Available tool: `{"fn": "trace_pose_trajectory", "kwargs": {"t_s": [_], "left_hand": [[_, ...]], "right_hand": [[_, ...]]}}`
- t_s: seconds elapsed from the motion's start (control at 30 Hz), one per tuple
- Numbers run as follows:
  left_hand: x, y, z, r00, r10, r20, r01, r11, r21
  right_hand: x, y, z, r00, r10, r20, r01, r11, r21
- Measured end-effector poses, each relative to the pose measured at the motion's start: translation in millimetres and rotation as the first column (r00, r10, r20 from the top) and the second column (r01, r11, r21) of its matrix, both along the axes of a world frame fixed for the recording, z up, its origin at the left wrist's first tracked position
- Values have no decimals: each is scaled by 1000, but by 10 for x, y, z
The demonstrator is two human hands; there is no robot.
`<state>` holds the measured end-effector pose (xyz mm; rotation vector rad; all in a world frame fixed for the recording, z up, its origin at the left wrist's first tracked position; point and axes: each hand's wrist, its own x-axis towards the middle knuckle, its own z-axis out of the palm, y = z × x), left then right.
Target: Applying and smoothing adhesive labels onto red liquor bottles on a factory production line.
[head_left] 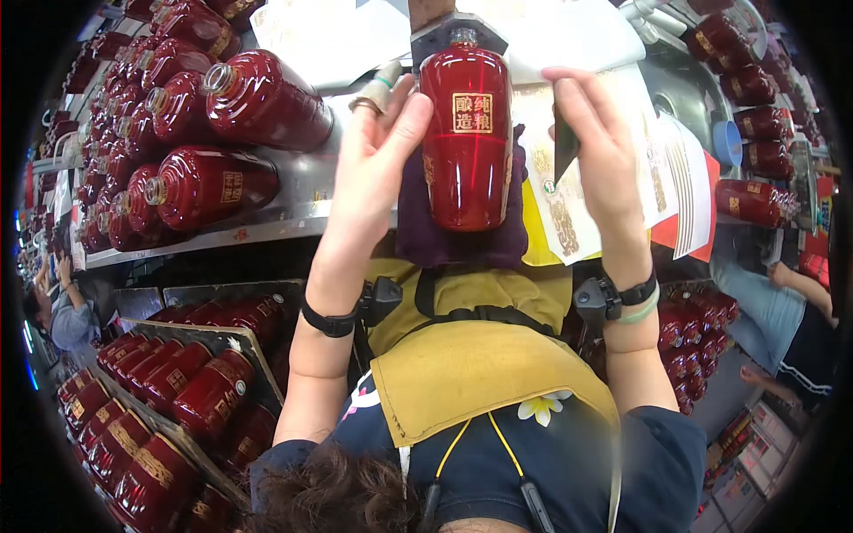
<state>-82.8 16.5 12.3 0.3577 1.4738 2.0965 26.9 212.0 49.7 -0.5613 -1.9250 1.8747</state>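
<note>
Red bottle [468, 164]: lay on the purple pad [462, 249], neck pointing away from the person; its body shone deep red with pale streaks of light, a gold-framed square of characters, and a clear neck.
Left hand [378, 147]: was left of the pad, thumb spread from bent fingers beside the bottle; touch could not be told.
Right hand [609, 155]: was right of the pad, fingers close together, holding a dark flat tool [565, 147].

I'm catching glossy, smooth red bottle [466, 164]; matt purple cloth [415, 233]; shiny metal counter [305, 191]; white paper sheets [311, 44]; matt yellow apron [489, 369].
</note>
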Motion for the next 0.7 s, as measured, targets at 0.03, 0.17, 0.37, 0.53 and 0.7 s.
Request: {"fn": "trace_pose_trajectory", "kwargs": {"t_s": [0.03,0.17,0.37,0.53,0.7], "left_hand": [[69,16,17,1000,-6,21,5,1000,13],[214,111,89,998,-55,-34,56,998,20],[255,129,42,1000,-11,-21,11,1000,-28],[261,161,32,999,20,-42,-21,1000,-15],[258,162,12,997,27,-71,-31,999,-45]], "right_hand": [[-35,-11,-38,992,80,96,-79,997,-10],[-159,-144,-161,985,122,120,-100,980,-174],[-209,-223,-242,993,99,65,-88,984,-153],[-206,-197,-267,991,91,102,-79,991,-110],[-215,-190,-273,991,95,97,-84,990,-114]]}}
